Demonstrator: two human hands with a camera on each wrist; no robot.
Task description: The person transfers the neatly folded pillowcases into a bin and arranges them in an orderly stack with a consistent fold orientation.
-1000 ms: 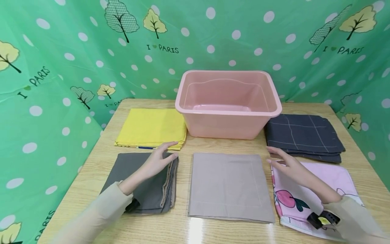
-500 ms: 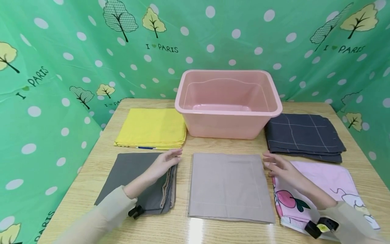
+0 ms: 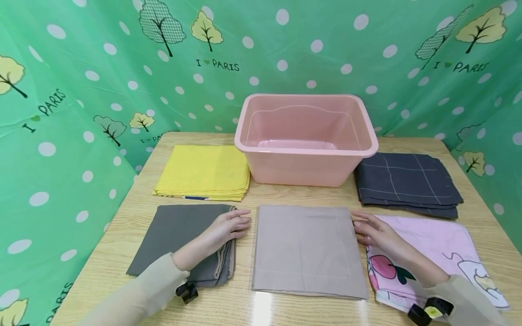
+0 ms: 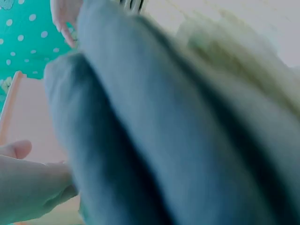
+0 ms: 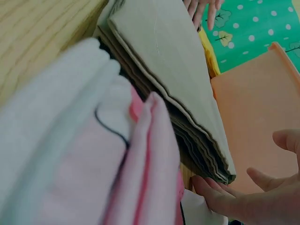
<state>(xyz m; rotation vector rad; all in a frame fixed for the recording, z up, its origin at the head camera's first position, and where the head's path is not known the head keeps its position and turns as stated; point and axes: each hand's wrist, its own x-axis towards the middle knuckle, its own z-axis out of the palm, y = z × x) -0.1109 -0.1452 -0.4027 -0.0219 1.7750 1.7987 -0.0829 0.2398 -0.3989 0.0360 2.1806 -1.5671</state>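
Observation:
A folded taupe cloth (image 3: 303,251) lies flat in the middle of the table. My left hand (image 3: 220,233) hovers over the right edge of a folded dark grey cloth (image 3: 175,235), its fingertips just left of the taupe cloth. Opposite, my right hand (image 3: 381,235) is above a pink cloth (image 3: 432,240) with a fruit print, fingertips at the taupe cloth's right edge. In the right wrist view, those fingers lie beside the layered edges of the taupe cloth (image 5: 159,56); contact is hard to tell. Blurred cloth folds (image 4: 140,117) fill most of the left wrist view. Neither hand grips anything.
A pink plastic tub (image 3: 302,167) stands at the back centre. To its left lies a folded yellow cloth (image 3: 204,170), to its right a folded navy checked cloth (image 3: 408,179). Green printed curtain (image 3: 285,54) encloses the wooden table (image 3: 110,276) at the back and sides.
Both hands have come down and nearer to me, the left one also rightward, closing in on the taupe cloth's sides. The cloths and tub have stayed in place.

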